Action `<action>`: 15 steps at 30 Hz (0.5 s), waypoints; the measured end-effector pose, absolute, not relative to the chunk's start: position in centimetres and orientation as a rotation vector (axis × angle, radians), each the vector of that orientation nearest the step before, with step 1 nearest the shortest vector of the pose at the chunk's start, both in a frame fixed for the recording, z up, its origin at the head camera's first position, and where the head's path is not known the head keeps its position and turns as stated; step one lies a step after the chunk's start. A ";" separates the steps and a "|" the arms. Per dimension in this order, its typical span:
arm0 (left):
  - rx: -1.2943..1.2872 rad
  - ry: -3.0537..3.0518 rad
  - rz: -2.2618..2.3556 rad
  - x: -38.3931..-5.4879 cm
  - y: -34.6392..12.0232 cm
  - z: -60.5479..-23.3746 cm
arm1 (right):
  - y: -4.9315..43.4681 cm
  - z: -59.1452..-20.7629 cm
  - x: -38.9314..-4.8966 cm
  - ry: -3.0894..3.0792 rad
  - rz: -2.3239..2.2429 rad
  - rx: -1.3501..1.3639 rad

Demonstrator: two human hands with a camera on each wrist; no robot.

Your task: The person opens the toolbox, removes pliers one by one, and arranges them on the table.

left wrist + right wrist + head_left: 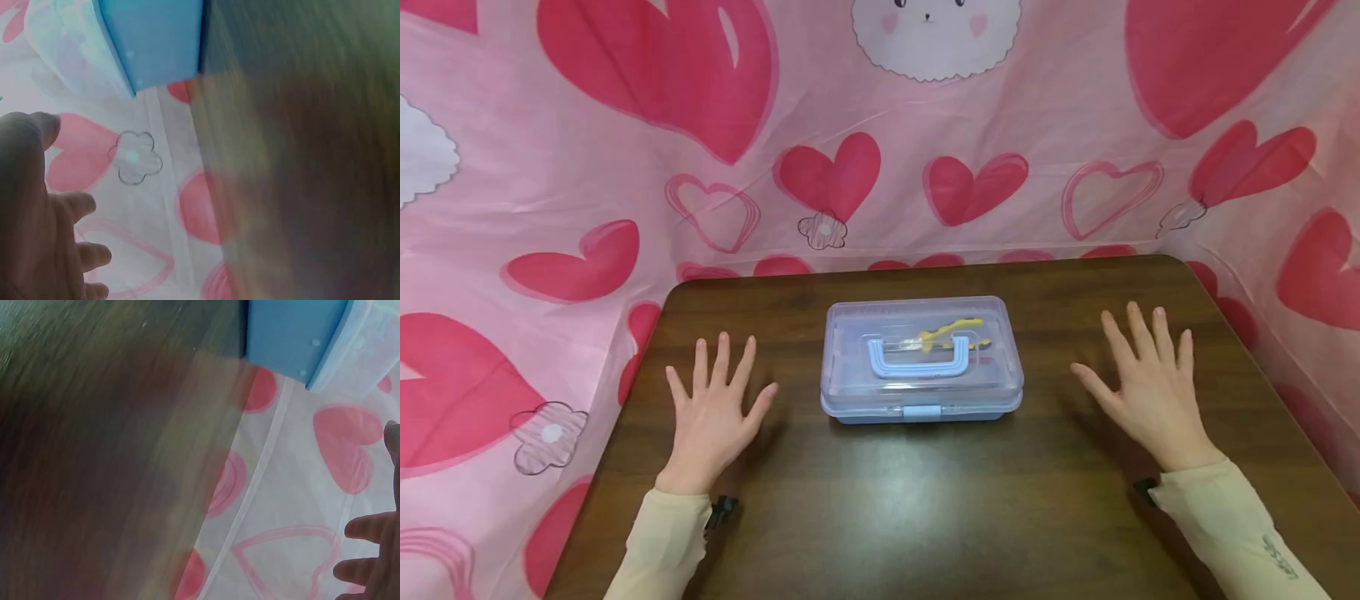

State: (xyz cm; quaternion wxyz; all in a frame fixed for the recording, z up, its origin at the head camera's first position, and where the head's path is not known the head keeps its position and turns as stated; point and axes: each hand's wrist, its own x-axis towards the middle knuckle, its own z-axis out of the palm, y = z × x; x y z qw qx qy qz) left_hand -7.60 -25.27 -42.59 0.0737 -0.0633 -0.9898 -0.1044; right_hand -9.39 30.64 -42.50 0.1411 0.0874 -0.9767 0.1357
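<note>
While the clear-lidded blue case sits closed on the worktop, the left hand is left of it, the right hand right. Both have fingers spread wide.

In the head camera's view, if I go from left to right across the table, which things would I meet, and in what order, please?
The open left hand, the closed plastic box, the open right hand.
</note>
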 end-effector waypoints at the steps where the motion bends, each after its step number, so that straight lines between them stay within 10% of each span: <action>1: -0.179 -2.967 -0.345 -7.6 -25.1 -42.6 | 30.5 -42.5 -9.3 -2.805 0.407 0.264; 15: -0.136 -2.771 -1.080 -7.9 -21.7 -43.5 | 25.0 -41.2 -7.9 -2.365 0.696 0.608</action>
